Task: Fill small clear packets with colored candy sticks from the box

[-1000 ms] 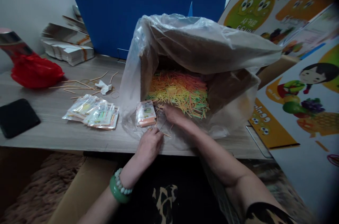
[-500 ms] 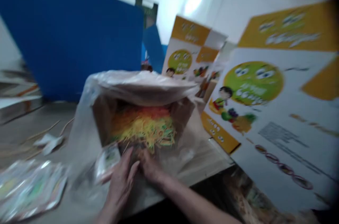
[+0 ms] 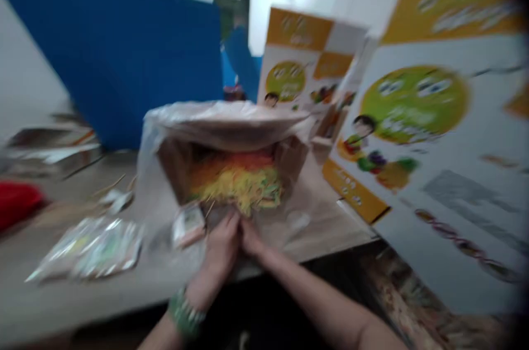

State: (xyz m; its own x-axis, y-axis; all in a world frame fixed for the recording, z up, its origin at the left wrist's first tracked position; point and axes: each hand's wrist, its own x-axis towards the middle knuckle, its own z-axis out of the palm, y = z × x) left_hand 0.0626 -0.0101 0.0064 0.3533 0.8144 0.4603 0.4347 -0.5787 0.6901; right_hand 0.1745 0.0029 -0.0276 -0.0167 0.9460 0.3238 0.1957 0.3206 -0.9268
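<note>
A brown carton (image 3: 171, 171) lies with its opening towards me, a clear plastic bag (image 3: 231, 116) draped over its rim. Inside is a heap of thin strips (image 3: 235, 179) in red, orange, yellow and green. My left hand (image 3: 223, 240) and my right hand (image 3: 250, 238) meet at the front edge of the heap. Their fingers are curled closed against each other, and whatever they grip is hidden and blurred. Beside my left hand is a small clear packet (image 3: 189, 226) with a pale label.
Several flat clear packets (image 3: 95, 248) lie at the left of the table (image 3: 53, 300). Behind them are scraps of white paper (image 3: 118, 201) and a red object (image 3: 19, 204). Printed cartons (image 3: 413, 173) stand at the right. A blue panel (image 3: 136, 58) rises behind.
My hands have come together, with the fingers closing in front of the strips. The view has shifted, showing more of the left table and the red object.
</note>
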